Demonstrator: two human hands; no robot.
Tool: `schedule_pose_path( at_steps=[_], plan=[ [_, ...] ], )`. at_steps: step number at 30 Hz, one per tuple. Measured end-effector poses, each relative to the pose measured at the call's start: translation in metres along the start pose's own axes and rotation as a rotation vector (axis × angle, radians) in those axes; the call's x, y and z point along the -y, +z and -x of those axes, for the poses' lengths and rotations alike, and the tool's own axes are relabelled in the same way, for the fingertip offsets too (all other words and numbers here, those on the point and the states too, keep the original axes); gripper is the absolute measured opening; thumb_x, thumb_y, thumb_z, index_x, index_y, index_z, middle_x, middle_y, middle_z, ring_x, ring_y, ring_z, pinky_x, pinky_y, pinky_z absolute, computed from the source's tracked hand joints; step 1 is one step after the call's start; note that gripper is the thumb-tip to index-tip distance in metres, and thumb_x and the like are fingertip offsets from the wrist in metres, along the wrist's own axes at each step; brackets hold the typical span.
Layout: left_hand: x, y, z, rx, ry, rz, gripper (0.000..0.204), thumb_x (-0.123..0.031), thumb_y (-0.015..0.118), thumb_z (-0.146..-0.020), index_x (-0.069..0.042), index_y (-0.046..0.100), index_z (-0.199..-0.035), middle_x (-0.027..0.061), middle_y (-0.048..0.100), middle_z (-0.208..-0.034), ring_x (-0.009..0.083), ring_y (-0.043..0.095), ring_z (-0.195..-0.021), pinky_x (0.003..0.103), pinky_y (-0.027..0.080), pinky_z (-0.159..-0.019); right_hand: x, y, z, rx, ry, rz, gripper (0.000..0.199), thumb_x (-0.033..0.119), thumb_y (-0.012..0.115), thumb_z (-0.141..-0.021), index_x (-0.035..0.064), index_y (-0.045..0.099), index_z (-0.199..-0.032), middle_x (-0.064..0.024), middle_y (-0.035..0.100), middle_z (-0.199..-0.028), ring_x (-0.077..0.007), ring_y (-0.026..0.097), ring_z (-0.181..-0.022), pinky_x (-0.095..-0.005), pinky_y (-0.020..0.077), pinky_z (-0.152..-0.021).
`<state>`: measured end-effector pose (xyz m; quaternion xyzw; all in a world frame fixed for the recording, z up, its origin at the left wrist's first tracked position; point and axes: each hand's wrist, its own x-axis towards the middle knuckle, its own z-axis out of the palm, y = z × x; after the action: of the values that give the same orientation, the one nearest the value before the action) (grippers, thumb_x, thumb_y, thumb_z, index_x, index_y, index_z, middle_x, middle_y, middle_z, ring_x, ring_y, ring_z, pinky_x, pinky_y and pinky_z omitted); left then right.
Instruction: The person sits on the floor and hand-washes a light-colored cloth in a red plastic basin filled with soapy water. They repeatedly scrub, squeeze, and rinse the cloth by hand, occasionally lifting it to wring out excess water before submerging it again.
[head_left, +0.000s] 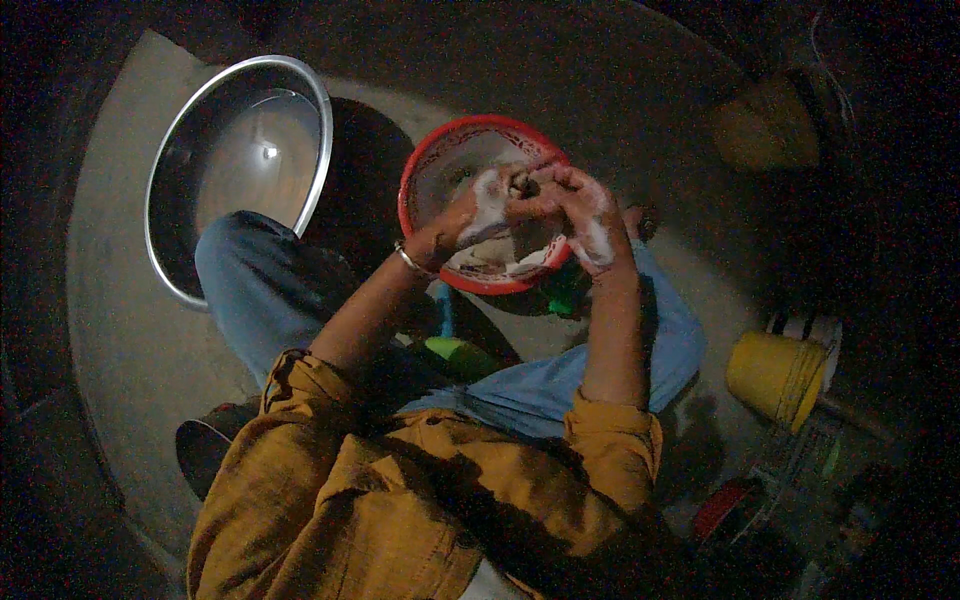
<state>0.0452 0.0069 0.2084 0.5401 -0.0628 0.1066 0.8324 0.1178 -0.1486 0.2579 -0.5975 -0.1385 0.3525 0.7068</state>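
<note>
Both hands meet over the red bowl [485, 205], which sits on the floor [120, 330] just beyond the knees. The left hand [485, 205] and right hand [580, 215], white with lather, are clenched together around a small dark thing [522, 183]; what it is I cannot tell. Scrubbing looks midway: suds remain, unrinsed. A steel basin [240, 160] lies far left, a yellow bucket [775, 375] right.

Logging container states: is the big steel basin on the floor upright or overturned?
Upright: the steel basin shows its open mouth, with the rim all round and a light glinting off its inner bottom.
</note>
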Motion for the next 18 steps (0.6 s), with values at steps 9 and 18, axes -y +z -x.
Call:
schedule_pose_path(
  at_steps=[9, 18],
  plan=[
    [-0.023, 0.015, -0.007, -0.207, -0.259, -0.063, 0.022, -0.028, 0.061, -0.088, -0.008, 0.058, -0.08, -0.0031, 0.055, -0.067, 0.0051, 0.047, -0.057, 0.021, 0.036, -0.048, -0.11, -0.045, -0.031, -0.345, -0.168, 0.139, 0.028, 0.021, 0.057, -0.091, 0.0008, 0.053, -0.111, -0.0056, 0.057, -0.102, -0.0139, 0.052, -0.086, -0.026, 0.0416, -0.077],
    [0.107, -0.001, 0.053, -0.121, -0.155, 0.398, 0.05, -0.042, 0.037, -0.095, -0.006, 0.042, -0.129, 0.0069, 0.047, -0.124, 0.0189, 0.046, -0.112, 0.029, 0.037, -0.095, -0.093, 0.003, -0.007, -0.205, -0.406, 0.737, 0.027, 0.026, 0.057, -0.088, 0.0006, 0.061, -0.095, -0.0188, 0.061, -0.085, -0.0269, 0.059, -0.071, -0.0367, 0.0484, -0.064]
  ],
)
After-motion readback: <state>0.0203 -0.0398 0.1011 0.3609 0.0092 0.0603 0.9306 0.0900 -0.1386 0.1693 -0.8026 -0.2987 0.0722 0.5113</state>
